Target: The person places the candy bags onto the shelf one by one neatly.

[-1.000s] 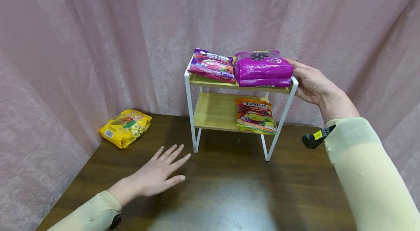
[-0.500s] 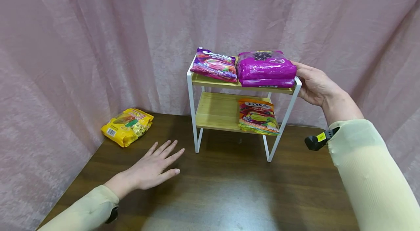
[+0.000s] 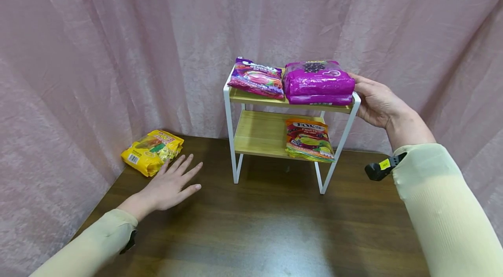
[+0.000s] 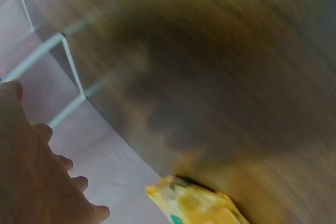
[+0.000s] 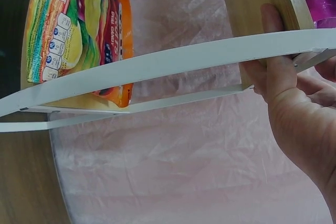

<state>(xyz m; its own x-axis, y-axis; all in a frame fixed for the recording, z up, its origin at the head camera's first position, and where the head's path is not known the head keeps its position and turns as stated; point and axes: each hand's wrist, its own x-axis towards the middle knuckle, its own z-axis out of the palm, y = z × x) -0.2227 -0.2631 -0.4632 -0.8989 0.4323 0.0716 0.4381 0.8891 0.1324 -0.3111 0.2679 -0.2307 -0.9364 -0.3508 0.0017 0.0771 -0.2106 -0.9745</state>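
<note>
My left hand hovers over the tabletop with fingers spread, its fingertips near a yellow snack bag at the far left. In the left wrist view that yellow bag is at the bottom, apart from the fingers. My right hand grips the right end of the two-tier shelf rack at its upper board; in the right wrist view the thumb lies against the board's underside. Beside those fingers, a large magenta bag rests on the upper tier.
A purple "Berries" candy bag lies left on the upper tier. An orange-red Fox's fruit candy bag is on the lower tier's right side. White metal legs stand on the brown wooden table. Pink curtain hangs close behind and at left.
My left hand has moved left and away from me, closer to the yellow bag. The right hand stays on the rack. The whole view shifted slightly early on.
</note>
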